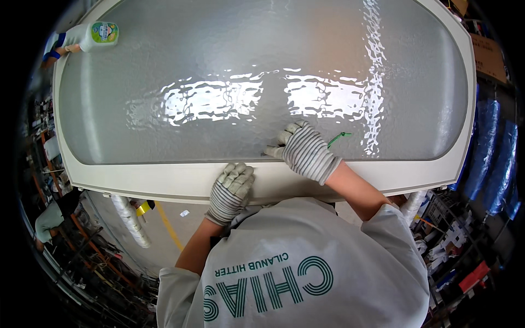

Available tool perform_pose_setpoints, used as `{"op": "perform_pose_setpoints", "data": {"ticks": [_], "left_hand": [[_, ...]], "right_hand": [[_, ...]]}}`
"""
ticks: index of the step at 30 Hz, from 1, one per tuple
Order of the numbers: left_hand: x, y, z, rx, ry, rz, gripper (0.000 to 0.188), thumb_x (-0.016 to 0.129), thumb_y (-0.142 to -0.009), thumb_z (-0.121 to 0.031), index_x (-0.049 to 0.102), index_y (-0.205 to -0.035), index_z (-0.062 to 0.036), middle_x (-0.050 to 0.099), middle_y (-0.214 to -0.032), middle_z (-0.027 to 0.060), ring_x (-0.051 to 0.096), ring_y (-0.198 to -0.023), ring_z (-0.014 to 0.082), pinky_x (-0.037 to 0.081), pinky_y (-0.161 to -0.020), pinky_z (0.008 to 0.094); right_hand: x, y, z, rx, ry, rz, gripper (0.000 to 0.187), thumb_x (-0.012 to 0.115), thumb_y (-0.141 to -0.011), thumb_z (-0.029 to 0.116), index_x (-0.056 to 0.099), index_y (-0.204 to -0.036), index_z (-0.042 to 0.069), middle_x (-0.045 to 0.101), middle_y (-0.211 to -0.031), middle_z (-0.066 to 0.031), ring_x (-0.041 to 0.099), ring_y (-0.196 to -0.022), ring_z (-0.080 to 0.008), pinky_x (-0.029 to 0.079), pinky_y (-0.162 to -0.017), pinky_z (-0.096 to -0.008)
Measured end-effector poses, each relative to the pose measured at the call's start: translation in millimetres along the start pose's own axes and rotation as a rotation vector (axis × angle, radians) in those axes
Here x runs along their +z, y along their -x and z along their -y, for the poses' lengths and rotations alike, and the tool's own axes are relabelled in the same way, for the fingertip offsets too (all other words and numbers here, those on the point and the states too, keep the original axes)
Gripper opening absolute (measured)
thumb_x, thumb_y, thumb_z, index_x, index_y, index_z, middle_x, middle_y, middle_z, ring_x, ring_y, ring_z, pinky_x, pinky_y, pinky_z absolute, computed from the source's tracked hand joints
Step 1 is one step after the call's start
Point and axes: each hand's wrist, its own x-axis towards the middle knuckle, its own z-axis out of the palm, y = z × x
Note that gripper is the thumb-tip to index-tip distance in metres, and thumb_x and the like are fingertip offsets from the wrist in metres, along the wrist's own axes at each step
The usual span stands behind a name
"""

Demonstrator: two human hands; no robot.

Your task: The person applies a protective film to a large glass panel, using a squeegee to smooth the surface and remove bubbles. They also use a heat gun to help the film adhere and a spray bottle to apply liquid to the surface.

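Observation:
A wide, shiny, rippled grey panel (219, 139) with rounded corners is set in a cream-white frame (131, 177) in front of me. My right hand (309, 153), in a grey striped glove, rests on the panel near its near edge. Its thumb stretches left along the seam, apart from the bent fingers, and a small dark spot shows by the thumb tip. Over the near rail of the frame lies my left hand (229, 192), gloved alike, with its fingers curled; what they close on, if anything, is hidden. A green cord (340, 138) lies beside my right wrist.
A white bottle with a green label (104, 34) is at the panel's far left, by another person's hand (71, 48). White-wrapped supports (130, 221) stand below the frame. Blue plastic-wrapped pieces (484, 150) and a cardboard box (488, 59) are at right. Another person (50, 221) is at left.

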Motion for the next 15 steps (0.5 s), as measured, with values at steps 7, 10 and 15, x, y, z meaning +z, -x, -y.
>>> {"op": "perform_pose_setpoints", "data": {"ticks": [7,10,15], "left_hand": [[2,0,-1,0.004,0.017,-0.044,0.03,0.058,-0.067,-0.007,0.066,-0.095,-0.0009,0.065,-0.107,0.0138,0.058,-0.108,0.0308,0.041,-0.098,0.0454],[2,-1,-2,0.003,0.019,-0.053,0.029,0.058,-0.067,-0.007,0.066,-0.094,-0.0012,0.065,-0.107,0.0137,0.058,-0.108,0.0308,0.041,-0.098,0.0454],[1,0,-2,0.006,0.012,-0.034,0.029,0.057,-0.068,-0.008,0.066,-0.095,-0.0017,0.065,-0.109,0.013,0.058,-0.109,0.0304,0.041,-0.099,0.0456]], "right_hand": [[-31,8,-8,-0.029,0.0,0.266,0.032,0.05,-0.088,0.02,0.064,-0.117,0.021,0.061,-0.108,-0.005,0.057,-0.105,-0.0228,0.043,-0.09,-0.0385],[-40,5,-16,0.021,0.002,0.372,0.033,0.052,-0.088,0.019,0.064,-0.118,0.023,0.061,-0.111,-0.0054,0.056,-0.108,-0.0236,0.043,-0.093,-0.0401],[11,-17,-3,-0.017,-0.113,-0.039,0.036,0.05,-0.086,0.015,0.066,-0.115,0.027,0.062,-0.101,-0.005,0.056,-0.101,-0.0245,0.041,-0.094,-0.0393]]}}
